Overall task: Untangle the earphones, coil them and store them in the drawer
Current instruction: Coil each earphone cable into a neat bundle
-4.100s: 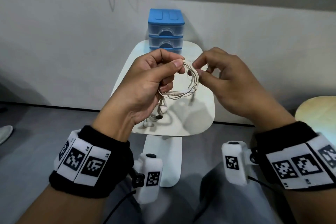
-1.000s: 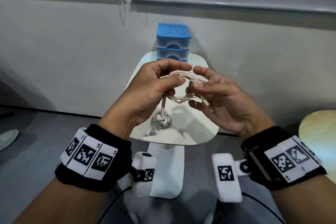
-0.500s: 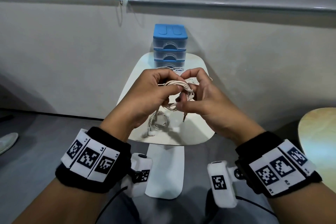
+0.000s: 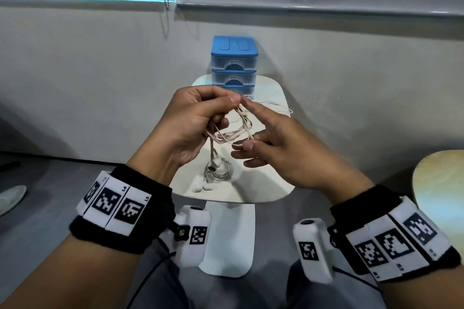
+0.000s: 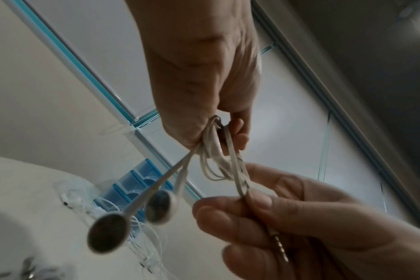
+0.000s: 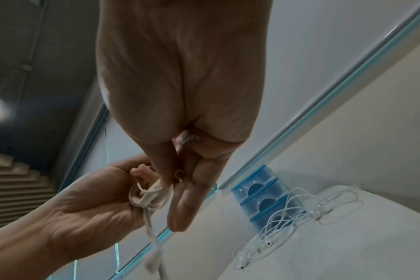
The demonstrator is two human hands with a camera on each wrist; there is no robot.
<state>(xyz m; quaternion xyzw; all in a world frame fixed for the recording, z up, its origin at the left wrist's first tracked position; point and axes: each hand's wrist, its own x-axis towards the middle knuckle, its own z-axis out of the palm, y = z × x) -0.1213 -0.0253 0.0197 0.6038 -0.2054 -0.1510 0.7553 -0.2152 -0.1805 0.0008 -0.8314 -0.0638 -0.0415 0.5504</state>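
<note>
On the far side of the small white table [image 4: 272, 190] stands the blue set of drawers [image 4: 234, 65], all of them closed, with more loose earphones [image 6: 307, 206] lying on the tabletop near and in front of it. Above the table the left hand [image 4: 190, 123] pinches the coiled earphones [image 4: 233, 130] at the top of the loops with the two earbuds [image 5: 132, 225] dangling below, while the right hand [image 4: 288, 148] pinches the plug end [image 5: 279, 246] beside the coil. By my reading this pair is untangled and nearly coiled, the tail end still wants securing, and no drawer has been opened for storing.
</note>
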